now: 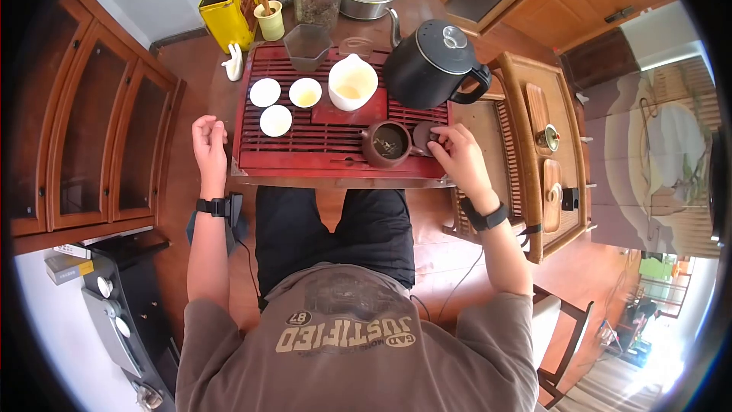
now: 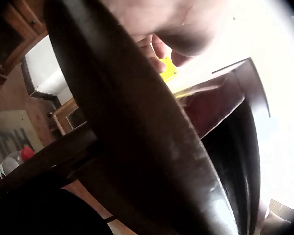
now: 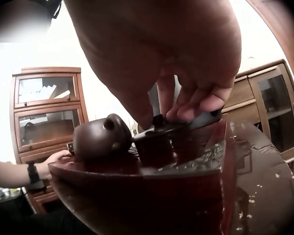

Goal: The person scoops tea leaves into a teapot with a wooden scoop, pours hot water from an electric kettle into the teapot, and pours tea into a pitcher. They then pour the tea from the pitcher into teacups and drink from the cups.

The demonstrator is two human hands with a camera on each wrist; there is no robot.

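Lid lies at the pot's three o'clock, over the tray. My right grip pinches its knob, likely the safest hold: light, stiff, chippable, slick if wet. Left grip holds nothing.

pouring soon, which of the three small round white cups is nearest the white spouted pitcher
The small round white cup just left of the white spouted pitcher; the far-left cup and front cup sit farther from it.
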